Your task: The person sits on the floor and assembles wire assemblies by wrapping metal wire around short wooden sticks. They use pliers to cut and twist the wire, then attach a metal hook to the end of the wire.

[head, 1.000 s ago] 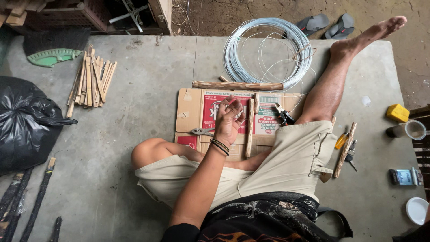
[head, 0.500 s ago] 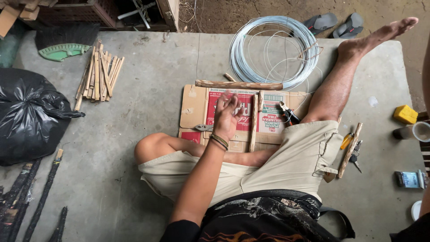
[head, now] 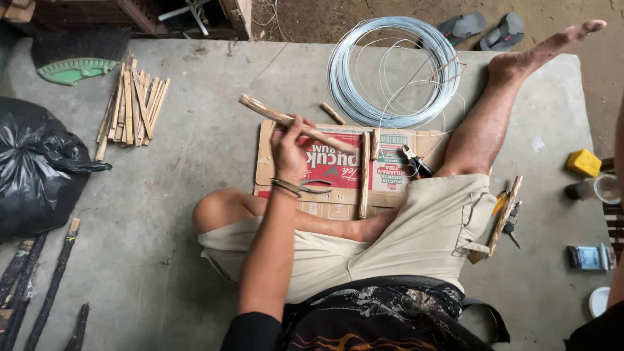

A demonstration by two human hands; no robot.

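I sit on a concrete floor with a flattened cardboard box (head: 263, 175) between my legs. My left hand (head: 289, 146) is closed around a long rough wooden stick (head: 318, 134), held slanted above the cardboard's far left corner. A second stick (head: 364, 175) lies upright-wise on the cardboard, just right of my hand. Black-handled pliers (head: 413, 162) rest on the cardboard near my right thigh. A short wood piece (head: 333, 114) lies beyond the cardboard. My right hand is out of the frame.
A coil of grey wire (head: 390, 71) lies past the cardboard. A bundle of wooden sticks (head: 130, 107) and a black plastic bag (head: 36, 169) are on the left. Another stick with small tools (head: 504, 218), a yellow block (head: 583, 162) and a cup (head: 601, 188) sit right.
The long stick lay flat along the cardboard's far edge; my left hand has taken hold of it and lifted it leftward at a slant.
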